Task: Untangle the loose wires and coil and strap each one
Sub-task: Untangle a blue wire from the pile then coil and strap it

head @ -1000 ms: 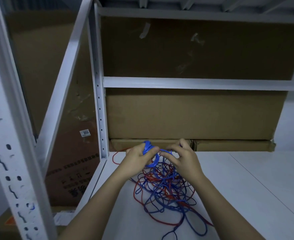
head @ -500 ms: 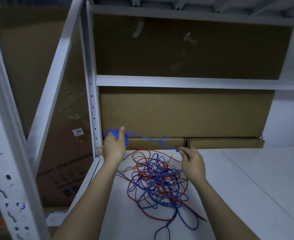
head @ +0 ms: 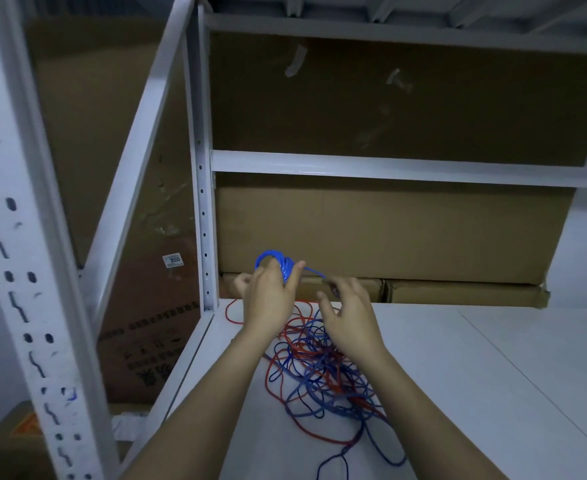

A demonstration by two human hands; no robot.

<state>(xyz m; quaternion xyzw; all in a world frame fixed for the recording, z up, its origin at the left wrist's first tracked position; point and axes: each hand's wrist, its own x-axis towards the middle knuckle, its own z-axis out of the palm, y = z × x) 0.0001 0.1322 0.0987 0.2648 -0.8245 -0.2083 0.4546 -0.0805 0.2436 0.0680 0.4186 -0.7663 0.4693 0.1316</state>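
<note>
A tangle of blue and red wires (head: 319,368) lies on the white shelf surface (head: 458,375) below my forearms. My left hand (head: 271,296) is raised above the pile and grips a small coil of blue wire (head: 278,263) wound around its fingers. A short stretch of blue wire runs from the coil to my right hand (head: 349,317), which pinches it between thumb and fingertips just right of the coil. The rest of that blue wire drops into the tangle behind my right hand.
A white metal rack upright (head: 203,220) stands just left of my hands, with a diagonal brace (head: 136,168) and a nearer perforated post (head: 25,271). Large cardboard boxes (head: 389,230) close the back of the shelf. A crossbar (head: 389,168) runs above.
My hands, spread apart half a second ago with the blue wire stretched between them, have come together again. The left hand with the coil moved right, the right hand rose toward it.
</note>
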